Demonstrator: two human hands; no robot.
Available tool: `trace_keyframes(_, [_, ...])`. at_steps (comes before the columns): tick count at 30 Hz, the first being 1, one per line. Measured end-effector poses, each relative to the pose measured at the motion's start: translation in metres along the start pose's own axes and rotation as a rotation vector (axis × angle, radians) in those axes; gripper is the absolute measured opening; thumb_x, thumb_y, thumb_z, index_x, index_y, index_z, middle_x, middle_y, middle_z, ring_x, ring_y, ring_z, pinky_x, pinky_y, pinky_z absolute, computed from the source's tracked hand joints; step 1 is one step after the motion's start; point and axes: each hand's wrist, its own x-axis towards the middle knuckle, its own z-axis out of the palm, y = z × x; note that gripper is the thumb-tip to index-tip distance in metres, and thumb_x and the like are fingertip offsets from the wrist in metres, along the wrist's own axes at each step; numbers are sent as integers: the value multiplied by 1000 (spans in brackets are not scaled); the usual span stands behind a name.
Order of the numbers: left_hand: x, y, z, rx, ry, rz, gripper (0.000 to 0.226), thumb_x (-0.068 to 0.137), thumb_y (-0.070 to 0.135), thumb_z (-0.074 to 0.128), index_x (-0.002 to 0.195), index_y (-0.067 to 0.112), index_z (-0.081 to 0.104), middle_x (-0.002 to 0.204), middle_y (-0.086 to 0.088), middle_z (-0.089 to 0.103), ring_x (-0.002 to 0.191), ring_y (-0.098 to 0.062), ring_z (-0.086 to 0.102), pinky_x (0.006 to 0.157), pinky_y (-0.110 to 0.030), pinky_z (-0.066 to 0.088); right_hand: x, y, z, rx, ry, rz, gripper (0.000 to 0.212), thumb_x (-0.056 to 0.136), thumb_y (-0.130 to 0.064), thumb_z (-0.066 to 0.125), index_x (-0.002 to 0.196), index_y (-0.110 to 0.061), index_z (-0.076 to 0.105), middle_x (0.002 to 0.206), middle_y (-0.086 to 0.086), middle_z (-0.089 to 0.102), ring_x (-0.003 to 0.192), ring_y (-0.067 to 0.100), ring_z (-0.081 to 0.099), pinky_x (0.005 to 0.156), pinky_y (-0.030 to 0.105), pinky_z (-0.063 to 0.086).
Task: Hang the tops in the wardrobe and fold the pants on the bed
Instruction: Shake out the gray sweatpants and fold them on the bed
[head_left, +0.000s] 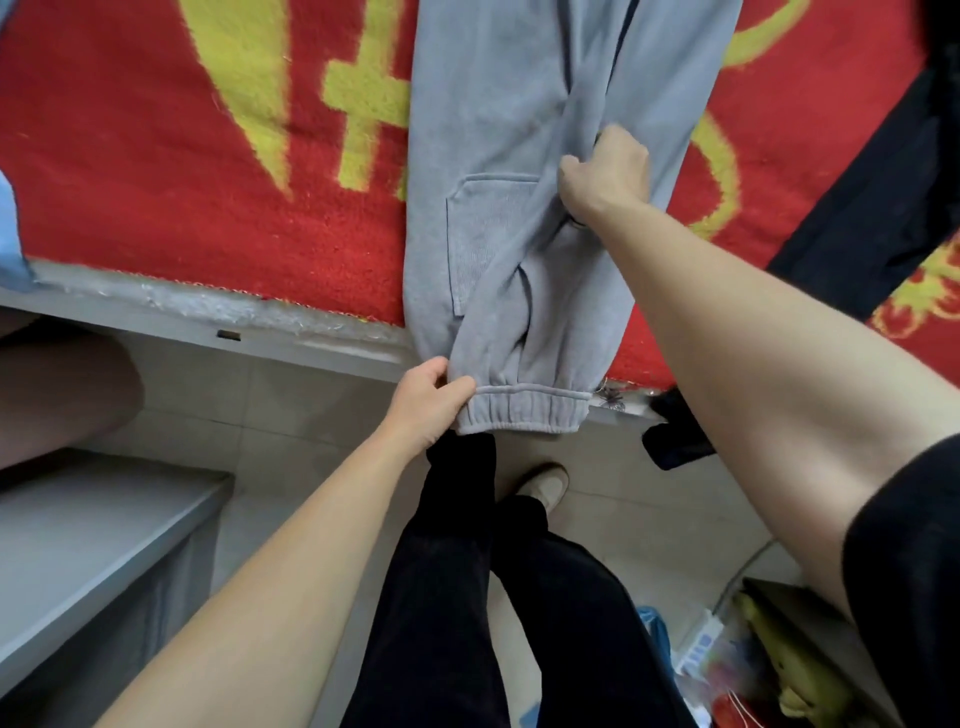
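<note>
Grey sweatpants lie lengthwise on the bed's red and yellow blanket, with the elastic waistband hanging over the bed's near edge. My left hand pinches the waistband's left corner between thumb and fingers. Farther up the bed, my right hand grips a bunched fold of the grey fabric on the right side of the pants. A patch pocket shows on the pants between my two hands.
A black garment lies on the blanket at the right. Light blue cloth shows at the far left. A grey bed frame runs along the edge, a grey step sits lower left, and clutter is at lower right.
</note>
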Motion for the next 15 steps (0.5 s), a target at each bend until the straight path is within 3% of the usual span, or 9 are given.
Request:
trace_keyframes(5, [-1,10,-3,-14,66,4,23,60,28,55,71,9,60,64,4,58,62,-13,52,61,-32,44,-28,-57,-1,502,292,-290,28,92,-17,45,106,-4,65,95,9,70,87,25,60,74,28,37])
trace_keyframes(7, [-1,6,-6,-38,116,-37,20,60,28,52,72,15,63,69,0,63,70,-20,57,67,-34,46,-45,-80,8,570,267,-461,26,89,-16,43,99,-5,65,81,-1,63,74,10,51,66,23,35])
trace_keyframes(8, [1,2,-9,-17,151,-65,24,62,30,52,76,15,65,75,-2,66,76,-23,60,70,-35,48,-47,-85,18,508,176,-542,23,91,-17,42,93,-7,62,77,-3,57,73,9,48,66,25,34])
trace_keyframes(10, [3,-12,-18,103,199,-132,29,71,33,58,90,13,66,89,-6,70,88,-27,63,78,-37,51,-44,-80,41,147,-117,-625,25,99,-23,37,84,-12,53,88,8,56,87,21,53,77,32,37])
trace_keyframes(12, [8,-26,-24,211,193,-157,18,82,26,63,94,13,62,91,-4,68,92,-28,62,78,-35,49,-34,-62,60,-235,-341,-621,29,103,-27,35,103,-10,58,121,18,52,113,31,52,97,35,41])
trace_keyframes(14, [15,-31,-26,242,163,-150,12,85,19,64,95,13,62,90,-2,66,92,-26,61,75,-30,44,-26,-51,66,-292,-356,-650,36,101,-23,39,129,-5,54,134,17,42,123,32,46,106,36,38])
trace_keyframes(15, [19,-30,-27,240,146,-145,12,85,17,64,96,13,62,91,-2,66,92,-24,61,76,-30,43,-26,-50,65,-240,-357,-668,38,101,-22,41,132,-5,54,134,17,43,124,30,46,108,35,37])
